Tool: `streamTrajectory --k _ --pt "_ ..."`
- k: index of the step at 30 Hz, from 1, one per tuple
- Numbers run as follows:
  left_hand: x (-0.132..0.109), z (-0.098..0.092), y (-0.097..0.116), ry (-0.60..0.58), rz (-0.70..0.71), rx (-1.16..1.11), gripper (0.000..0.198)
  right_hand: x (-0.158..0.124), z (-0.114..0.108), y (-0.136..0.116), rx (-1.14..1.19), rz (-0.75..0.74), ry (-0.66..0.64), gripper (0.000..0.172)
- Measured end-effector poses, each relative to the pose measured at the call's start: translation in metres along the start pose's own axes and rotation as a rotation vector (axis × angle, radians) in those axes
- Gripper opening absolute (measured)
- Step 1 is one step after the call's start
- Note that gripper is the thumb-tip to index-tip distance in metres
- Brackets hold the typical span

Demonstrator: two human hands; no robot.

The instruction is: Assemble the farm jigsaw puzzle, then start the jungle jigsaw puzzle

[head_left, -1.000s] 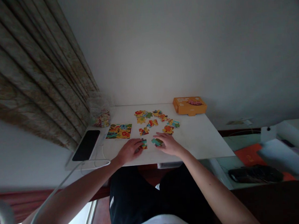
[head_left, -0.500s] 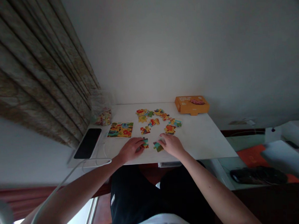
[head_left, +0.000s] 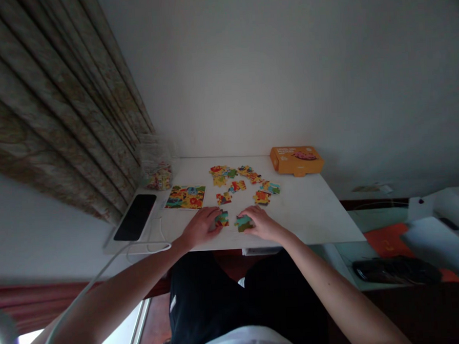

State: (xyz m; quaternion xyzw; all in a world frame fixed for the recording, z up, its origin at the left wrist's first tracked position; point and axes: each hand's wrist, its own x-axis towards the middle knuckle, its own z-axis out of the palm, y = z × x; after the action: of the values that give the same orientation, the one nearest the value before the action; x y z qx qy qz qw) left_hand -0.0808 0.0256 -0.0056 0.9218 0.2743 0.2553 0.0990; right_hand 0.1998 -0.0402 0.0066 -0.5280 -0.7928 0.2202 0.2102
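Observation:
Near the table's front edge, my left hand [head_left: 203, 227] is closed on a teal and red jigsaw puzzle piece [head_left: 223, 219], gripped by its left side. Across a small gap, my right hand [head_left: 261, 223] holds a teal and green puzzle piece [head_left: 243, 223] between thumb and fingers. The two pieces do not touch. Behind the hands lie several loose colourful puzzle pieces [head_left: 238, 186], some overlapping or joined; I cannot tell which. To their left is a picture card [head_left: 185, 197] with cartoon animals, a lion among them.
An orange box [head_left: 297, 160] stands at the table's back right. A clear bag [head_left: 157, 168] with small colourful contents sits at the back left. A black phone [head_left: 135, 218] and a white cable [head_left: 148, 244] lie at the left edge. Curtains [head_left: 64, 98] hang beside the white table [head_left: 309, 219].
My right hand has straightened its puzzle piece and now grips its right side. The left hand stays in about the same place with its piece.

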Motion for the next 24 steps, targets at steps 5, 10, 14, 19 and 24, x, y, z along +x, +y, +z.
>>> streamTrajectory --k 5,10,14,19,24 --pt "0.002 -0.004 0.002 -0.046 0.001 0.0 0.042 0.006 0.018 -0.012 0.03 -0.027 0.089 0.043" --pt "0.002 -0.003 0.001 -0.055 0.029 -0.005 0.037 0.015 0.019 -0.015 -0.014 -0.016 0.068 0.032" --pt "0.002 -0.003 0.0 -0.068 0.036 0.01 0.036 0.015 0.015 -0.016 -0.076 -0.02 0.041 0.032" --pt "0.002 -0.003 0.0 -0.074 0.059 0.004 0.033 0.011 0.011 -0.021 -0.151 -0.014 0.001 0.034" --pt "0.002 -0.003 -0.001 -0.081 0.077 -0.013 0.03 0.01 0.012 -0.024 -0.184 -0.001 0.001 0.033"
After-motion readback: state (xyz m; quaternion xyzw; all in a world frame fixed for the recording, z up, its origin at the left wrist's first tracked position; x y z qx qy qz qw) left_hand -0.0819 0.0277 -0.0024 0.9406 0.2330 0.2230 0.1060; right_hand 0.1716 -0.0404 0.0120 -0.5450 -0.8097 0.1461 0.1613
